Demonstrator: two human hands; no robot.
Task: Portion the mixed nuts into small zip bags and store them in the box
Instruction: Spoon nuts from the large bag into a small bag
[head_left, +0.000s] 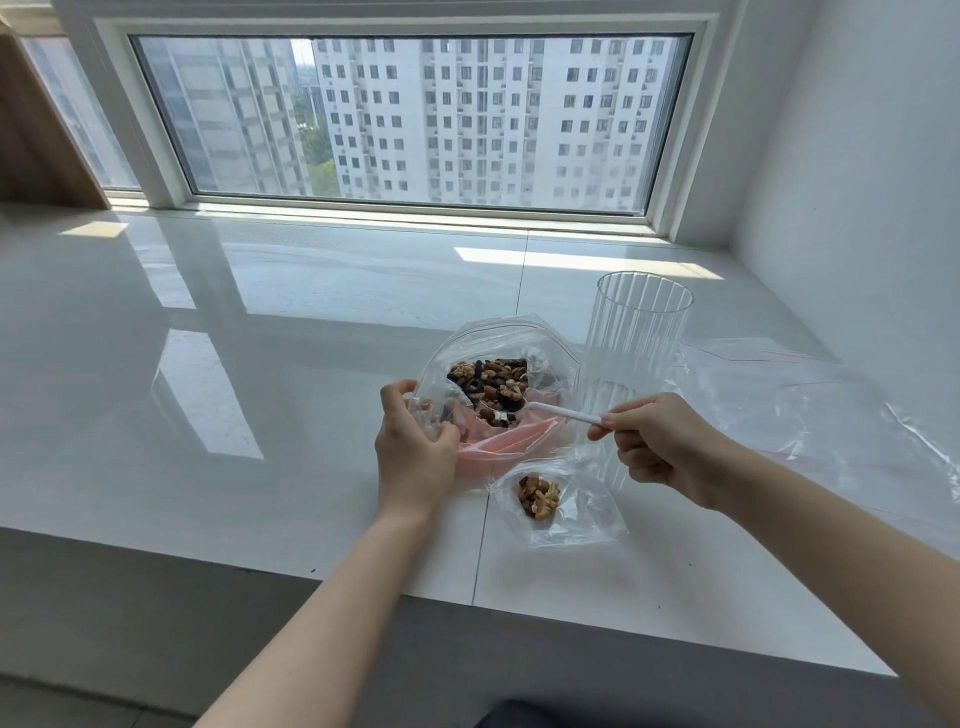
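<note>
On the glossy white bench (260, 322) under the window, the job looks barely begun: left hand (413, 447) fingers grip the big nut bag (498, 358) open, right hand (660, 441) fingers pinch a white spoon (563, 413) scooping mixed nuts (491, 384), while one small zip bag (582, 512) near the front edge holds a portion, unsealed as far as I can tell.

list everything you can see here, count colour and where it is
large zip bag: one, clear with a pink strip, middle of the ledge, mouth held open
mixed nuts: one heap, brown and dark, inside the large zip bag
spoon: one, white, bowl down in the nuts, handle toward the right hand
small zip bag: one, clear, on the ledge just nearer than the large bag, with a small portion of nuts inside
ribbed container: one, clear, standing upright right of the large bag
spare bags: clear with red lines, lying flat far right; count unclear
ledge: one, glossy white, under the window
left hand: fingers grip the large bag's edge
right hand: fingers pinch the spoon handle
</note>
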